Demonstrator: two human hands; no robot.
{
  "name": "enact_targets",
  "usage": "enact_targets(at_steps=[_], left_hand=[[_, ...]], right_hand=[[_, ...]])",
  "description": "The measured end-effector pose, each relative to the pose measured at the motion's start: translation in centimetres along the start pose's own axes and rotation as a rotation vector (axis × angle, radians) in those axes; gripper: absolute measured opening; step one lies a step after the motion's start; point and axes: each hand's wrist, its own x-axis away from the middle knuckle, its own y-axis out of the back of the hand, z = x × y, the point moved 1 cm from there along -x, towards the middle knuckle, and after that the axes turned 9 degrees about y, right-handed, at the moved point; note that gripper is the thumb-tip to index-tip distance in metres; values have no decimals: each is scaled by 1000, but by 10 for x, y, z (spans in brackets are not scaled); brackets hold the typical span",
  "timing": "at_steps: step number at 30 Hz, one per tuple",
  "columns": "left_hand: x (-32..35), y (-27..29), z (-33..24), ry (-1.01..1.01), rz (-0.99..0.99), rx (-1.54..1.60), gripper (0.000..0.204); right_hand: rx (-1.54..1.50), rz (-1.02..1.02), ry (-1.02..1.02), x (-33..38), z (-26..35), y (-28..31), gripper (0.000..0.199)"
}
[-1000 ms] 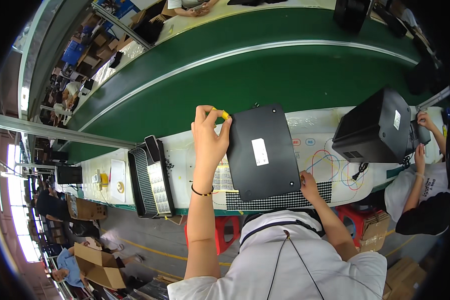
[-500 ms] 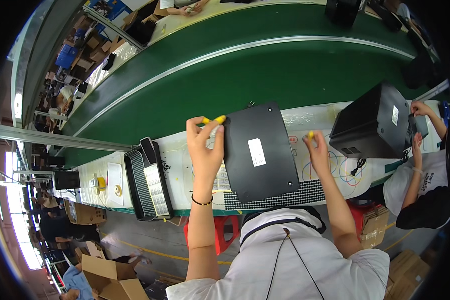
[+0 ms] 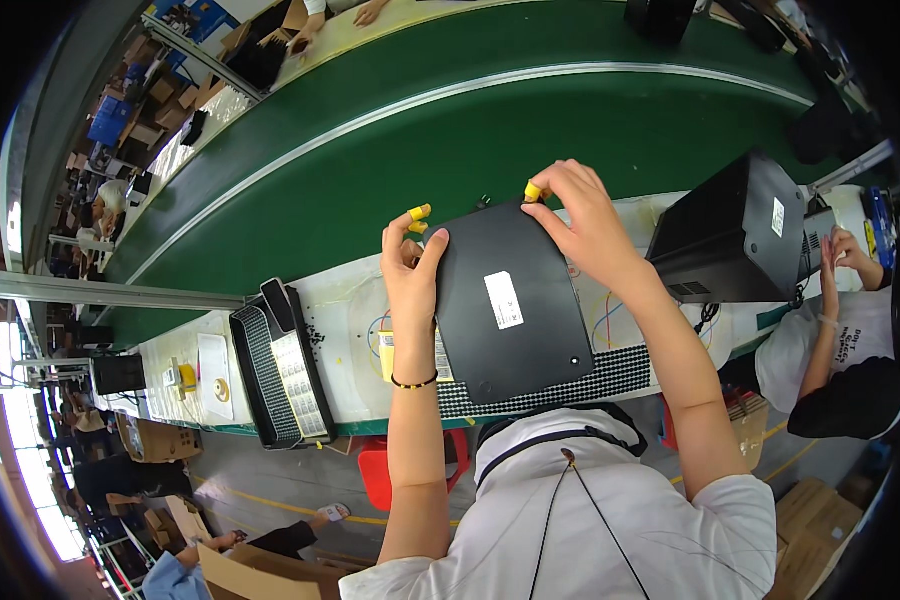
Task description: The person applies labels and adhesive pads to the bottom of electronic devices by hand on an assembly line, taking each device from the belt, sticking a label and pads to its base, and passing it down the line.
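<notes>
A black box-shaped appliance [image 3: 480, 330] stands in front of me, its flat face with a white label turned up and toward me. At its upper left corner is my left hand [image 3: 410, 280], thumb on the face and curled fingers at the edge. My right hand [image 3: 580, 225] reaches to the upper right corner, thumb and forefinger pinched there; anything small between them is hidden. Yellow covers show on fingertips of both hands. A dark round mark shows in the lower right corner of the face.
Left of the appliance, a black tray [image 3: 282, 370] holds label sheets and a dark phone-like thing, beside scattered small black pieces [image 3: 315, 338]. A dotted mat [image 3: 620, 372] lies under the appliance. Another black appliance [image 3: 730, 235] stands right, near a co-worker's hands [image 3: 838, 262]. Beyond runs a green conveyor belt [image 3: 390, 165].
My right hand has moved up and left from above the table to the appliance's upper right corner, covering the round mark there. My left hand stays at the upper left corner.
</notes>
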Motion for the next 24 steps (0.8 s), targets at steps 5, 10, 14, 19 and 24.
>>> enact_targets(at_steps=[5,10,14,19,24], left_hand=[[-2,2,4,-34,3,-53,30],[-1,2,4,-54,2,-60,29],[3,0,0,-91,-61,-115,31],[23,6,-12,-495,-305,-340,25],[76,25,-12,-360,-320,-57,26]], right_hand=[[210,-67,225,-2,2,0,17],[182,-111,218,5,1,1,16],[134,-137,251,14,1,-3,16],[5,-164,80,29,13,6,16],[-110,93,7,68,56,34,16]])
